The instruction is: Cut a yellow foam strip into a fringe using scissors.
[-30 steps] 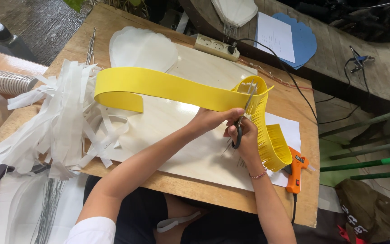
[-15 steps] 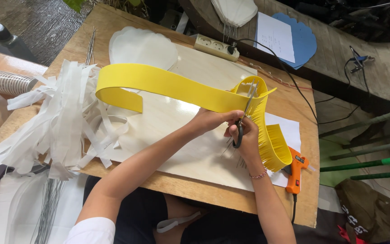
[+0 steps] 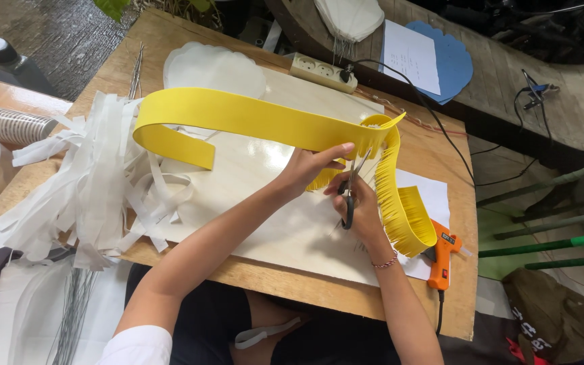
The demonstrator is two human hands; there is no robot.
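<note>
Yellow paper strip is what's getting worked on, a long band being snipped into fringe along its lower edge. Left hand has its fingers closed on the strip right beside the cut, thumb under and fingertips over the top edge, while the right hand has its fingers through the handles of the scissors, gripping them with the blades pointing up and away into the paper. To do this bit well I'd say keep the pinch close to the blades so the band stays taut, cut straight across the width but stop short of the upper edge, and keep the snips evenly spaced to match the fringe already hanging down on the right. The strip's long axis runs roughly left to right above the pale board on the wooden surface; the uncut end arcs off to the left and folds back under itself near the white paper strips, and the fringed end curls down toward the orange glue gun.
</note>
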